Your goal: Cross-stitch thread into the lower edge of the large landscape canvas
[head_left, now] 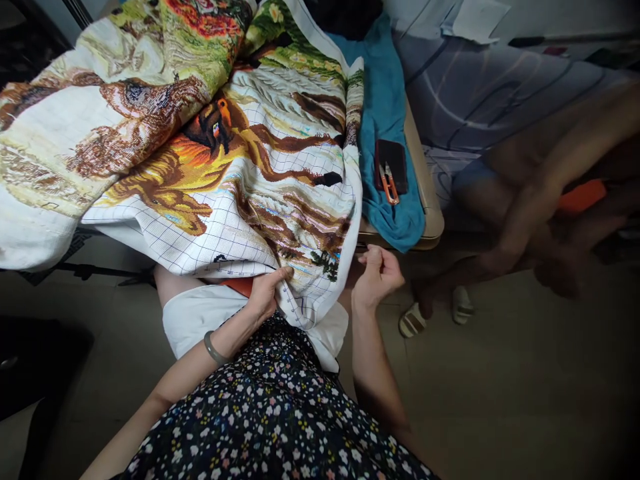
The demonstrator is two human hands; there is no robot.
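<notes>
A large cross-stitch cloth (220, 240) with a blue grid and stitched horses spreads over my lap and the surface ahead. My left hand (267, 292) grips its near edge, thumb on top and fingers underneath. Just off the cloth's right edge is my right hand (377, 275), its thumb and fingertips pinched together. Whatever is in that pinch, perhaps something thin, is too small to make out. Orange-handled thread snips (389, 185) lie on a dark flat case (391, 160) to the right of the cloth.
A teal cloth (380, 100) lies under the case on a tan padded seat (431, 223). Another person's arm (540, 193) and sandalled feet (414, 321) are close on the right. A dark thin-legged stand (120, 272) is at lower left.
</notes>
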